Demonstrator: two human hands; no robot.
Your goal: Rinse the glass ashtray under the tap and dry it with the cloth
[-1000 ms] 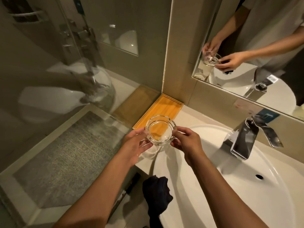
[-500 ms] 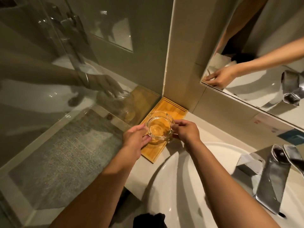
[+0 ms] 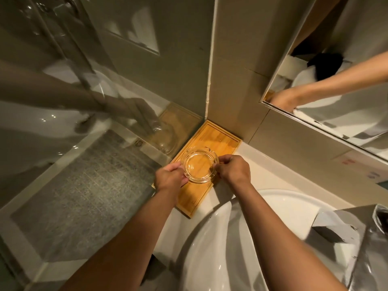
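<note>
The round clear glass ashtray (image 3: 199, 164) is upright over the wooden tray (image 3: 218, 141) in the corner of the counter; whether it rests on the wood I cannot tell. My left hand (image 3: 171, 177) grips its left rim and my right hand (image 3: 233, 170) pinches its right rim. The chrome tap (image 3: 375, 242) stands at the right edge, far from the ashtray. The dark cloth shows only as a reflection in the mirror (image 3: 327, 66).
The white basin (image 3: 273, 227) lies right of and below the tray. A glass shower partition (image 3: 88, 114) closes off the left side. A tiled wall and a mirror (image 3: 357, 114) stand behind the counter.
Both hands carried the ashtray away from above the basin edge to the left and back, and lowered it onto or just over the wooden tray. The view swung left, so the cloth left the frame.
</note>
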